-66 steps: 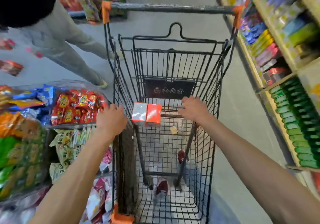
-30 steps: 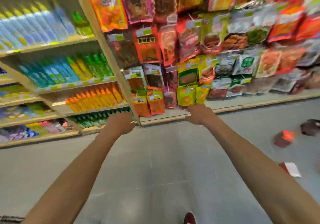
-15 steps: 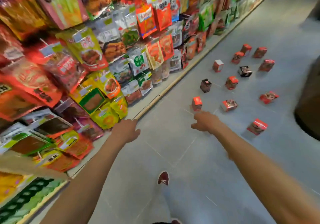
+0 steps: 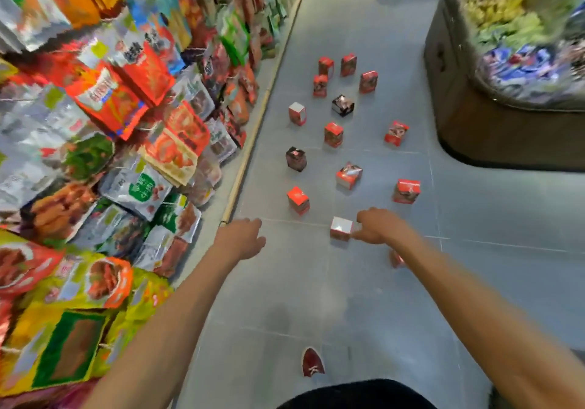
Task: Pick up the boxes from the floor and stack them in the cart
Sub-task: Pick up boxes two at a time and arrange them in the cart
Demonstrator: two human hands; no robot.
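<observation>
The right hand (image 4: 380,226) is stretched forward, fingers loosely curled and grasping nothing. In the head view it sits just beside the white-topped box (image 4: 341,228), but whether it touches the box or hangs above it cannot be told. The left hand (image 4: 242,237) is also released and held out level with it, probably for balance or to take a second box.

That nearest box looks like the one to pick first. It stands upright on the floor (image 4: 316,298), apart from its neighbours, so fingers can close on two sides. Another box (image 4: 395,258) shows partly behind the right forearm. A red-topped box (image 4: 297,199) comes next, and the other boxes (image 4: 349,176) are scattered further up the aisle, some tilted.

A shelf (image 4: 126,123) of snack packets hangs close on the left and a display bin (image 4: 474,123) narrows the right. One shoe (image 4: 312,362) is planted short of the boxes. The cart is out of view.
</observation>
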